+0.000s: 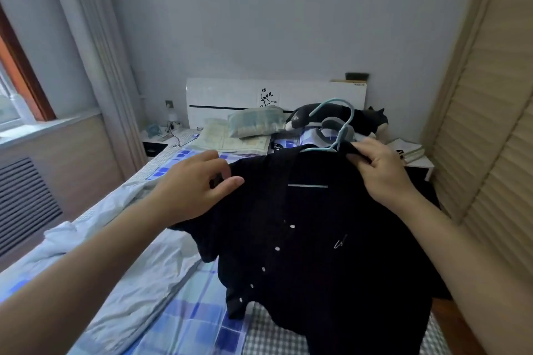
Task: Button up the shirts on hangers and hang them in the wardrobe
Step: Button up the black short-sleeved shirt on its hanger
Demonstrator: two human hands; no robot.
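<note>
Over the bed (184,311), both hands' fingers pinch the black shirt (317,253) at its shoulders, hanger (336,135) hook pointing away, hem toward the person.

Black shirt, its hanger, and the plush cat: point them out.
black shirt (317,253): head view, front panel beside the buttons.
hanger (344,124): head view, light blue hook.
plush cat (366,119): head view, dark body.

No legible text anywhere.

Pale wall (259,23), bed (196,311), window (8,101)
</note>
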